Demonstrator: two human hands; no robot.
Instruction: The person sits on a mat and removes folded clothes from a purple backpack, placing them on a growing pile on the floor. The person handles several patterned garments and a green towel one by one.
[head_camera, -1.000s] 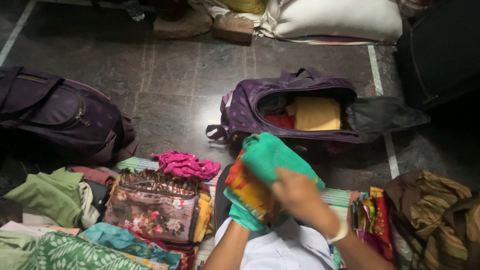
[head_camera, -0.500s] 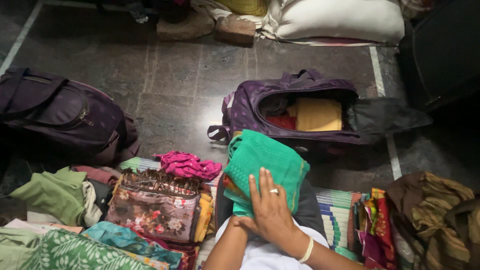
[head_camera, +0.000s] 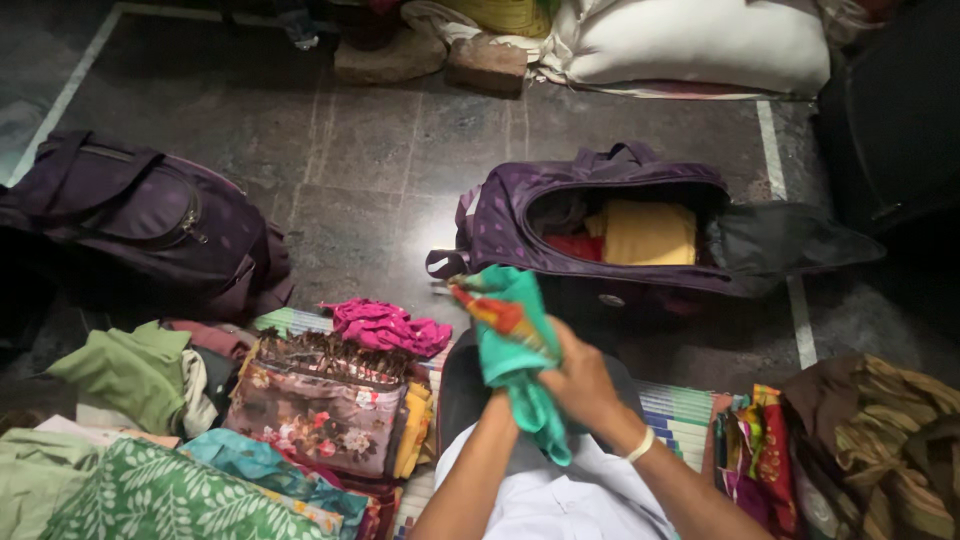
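Note:
Both of my hands hold a green cloth (head_camera: 515, 345) with an orange and red printed border, lifted upright in front of my lap. My right hand (head_camera: 580, 385), with a white bangle at the wrist, grips its right side. My left hand (head_camera: 505, 405) is mostly hidden behind the cloth's lower part. Just beyond the cloth lies an open purple duffel bag (head_camera: 500, 225) with a folded yellow cloth (head_camera: 648, 232) and a red one (head_camera: 575, 246) inside.
A shut purple bag (head_camera: 150, 215) lies at the left. Folded clothes are stacked at the lower left, among them a pink cloth (head_camera: 385, 326), a floral one (head_camera: 315, 405) and a green one (head_camera: 125, 370). Striped and brown cloths (head_camera: 880, 430) lie at the right. White sacks (head_camera: 690, 40) sit at the back.
The green cloth was pressed flat on my lap under my right hand; now both hands have lifted it upright and bunched it narrower. The view has shifted slightly left.

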